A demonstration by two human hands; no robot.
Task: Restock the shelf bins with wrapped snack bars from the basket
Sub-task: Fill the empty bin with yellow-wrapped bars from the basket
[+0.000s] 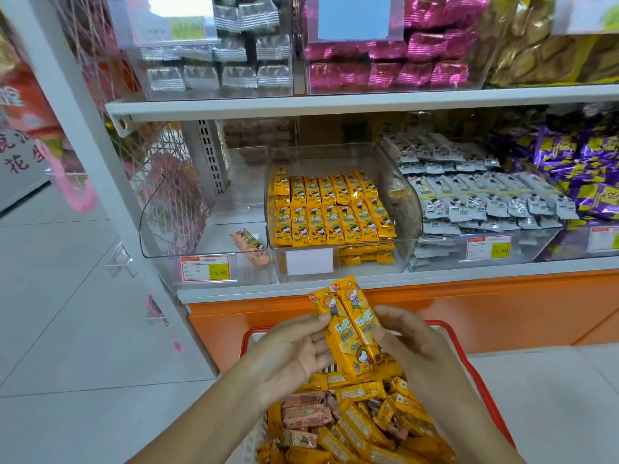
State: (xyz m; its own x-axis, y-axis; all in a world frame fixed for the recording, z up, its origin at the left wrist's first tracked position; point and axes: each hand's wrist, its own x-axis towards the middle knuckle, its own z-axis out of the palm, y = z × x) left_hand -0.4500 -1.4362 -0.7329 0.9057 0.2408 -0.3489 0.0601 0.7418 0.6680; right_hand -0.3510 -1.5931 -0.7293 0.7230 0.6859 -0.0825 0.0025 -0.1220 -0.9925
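Two yellow snack bars point(348, 326) stand side by side between the hands, just above the red basket point(472, 366); the left hand point(291, 349) holds them from the left with its thumb on the front; the right hand point(412, 343) grips them from the right with bent fingers. More yellow and pink bars fill the basket; the clear bin point(335, 155) on the shelf above holds rows of yellow bars.

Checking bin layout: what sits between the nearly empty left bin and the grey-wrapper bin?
The clear bin of yellow bars, shown in the head view.
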